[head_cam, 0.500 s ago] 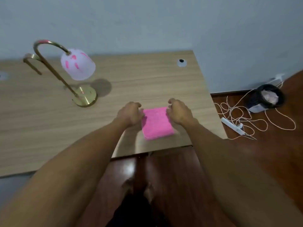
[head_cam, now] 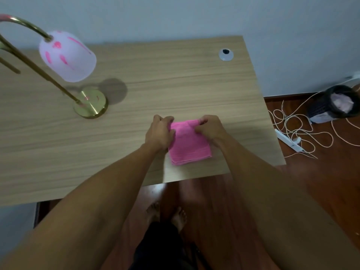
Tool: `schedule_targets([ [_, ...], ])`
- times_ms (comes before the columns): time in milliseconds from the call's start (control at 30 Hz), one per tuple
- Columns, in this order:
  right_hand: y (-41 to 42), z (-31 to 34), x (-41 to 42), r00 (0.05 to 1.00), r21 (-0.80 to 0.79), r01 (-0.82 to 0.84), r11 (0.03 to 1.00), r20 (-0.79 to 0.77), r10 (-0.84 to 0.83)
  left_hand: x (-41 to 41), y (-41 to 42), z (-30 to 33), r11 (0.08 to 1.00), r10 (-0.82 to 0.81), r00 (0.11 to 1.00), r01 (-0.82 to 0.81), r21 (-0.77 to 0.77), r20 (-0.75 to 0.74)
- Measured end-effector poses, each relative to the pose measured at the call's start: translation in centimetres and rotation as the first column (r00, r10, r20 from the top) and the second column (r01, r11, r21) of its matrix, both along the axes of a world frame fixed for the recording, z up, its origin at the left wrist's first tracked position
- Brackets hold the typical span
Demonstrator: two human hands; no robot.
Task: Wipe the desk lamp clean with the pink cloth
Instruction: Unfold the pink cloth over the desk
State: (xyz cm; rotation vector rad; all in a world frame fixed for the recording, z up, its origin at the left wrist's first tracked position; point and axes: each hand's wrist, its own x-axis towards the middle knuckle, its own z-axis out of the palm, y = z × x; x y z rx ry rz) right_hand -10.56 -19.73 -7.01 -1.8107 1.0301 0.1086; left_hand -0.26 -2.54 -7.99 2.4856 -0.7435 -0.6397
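1. Cloth first: the pink cloth (head_cam: 190, 143) lies folded flat on the counter (head_cam: 175, 80), close to its near edge and right of centre, so it sits within easy reach of both arms.
2. The left hand (head_cam: 159, 133) rests on the cloth's far-left corner, its fingers (head_cam: 165, 119) curled narrow and pinching the fabric there.
3. The right hand (head_cam: 211, 128) mirrors it on the far-right corner, fingers bent tight on the edge; a two-corner pinch looks suited to lifting or opening the cloth.
4. The desk lamp (head_cam: 66, 55) stands well apart at the far left, its brass base (head_cam: 90, 103) planted on the counter and its white shade (head_cam: 68, 56) hanging from the curved arm.
5. Pink streaks mark the shade, and a fainter pink spot shows on the base; these are probably what needs wiping.
6. Judging by this layout, wiping has not begun: the cloth touches no part of the lamp.
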Motion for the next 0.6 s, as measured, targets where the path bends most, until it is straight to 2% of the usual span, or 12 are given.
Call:
schedule_targets([
  [133,-0.1,2.1,-0.3,0.996,0.235,-0.035,0.971,0.083,0.015,0.1,0.1,1.1,0.999,0.025,0.999,-0.026,-0.038,-0.023],
  [200,-0.3,3.3,-0.7,0.995,0.275,-0.056,0.96,0.093,0.032,0.4,0.5,2.5,0.995,0.07,0.994,-0.075,-0.069,-0.079],
  [300,-0.2,5.4,-1.0,0.994,0.288,-0.044,0.957,0.106,0.014,0.9,1.0,5.3,0.976,0.12,0.948,-0.166,-0.14,-0.293],
  [367,0.2,7.5,-0.9,0.991,0.302,-0.012,0.953,0.129,-0.028,1.6,1.3,7.7,0.962,0.128,0.921,-0.205,-0.179,-0.367],
  [467,1.0,11.0,0.4,0.977,0.312,0.035,0.95,0.188,-0.097,2.8,1.7,11.7,0.934,0.136,0.915,-0.247,-0.26,-0.381],
  [600,1.8,15.8,3.2,0.953,0.226,0.047,0.973,0.282,-0.112,4.5,2.6,17.8,0.891,0.154,0.929,-0.278,-0.359,-0.337],
])
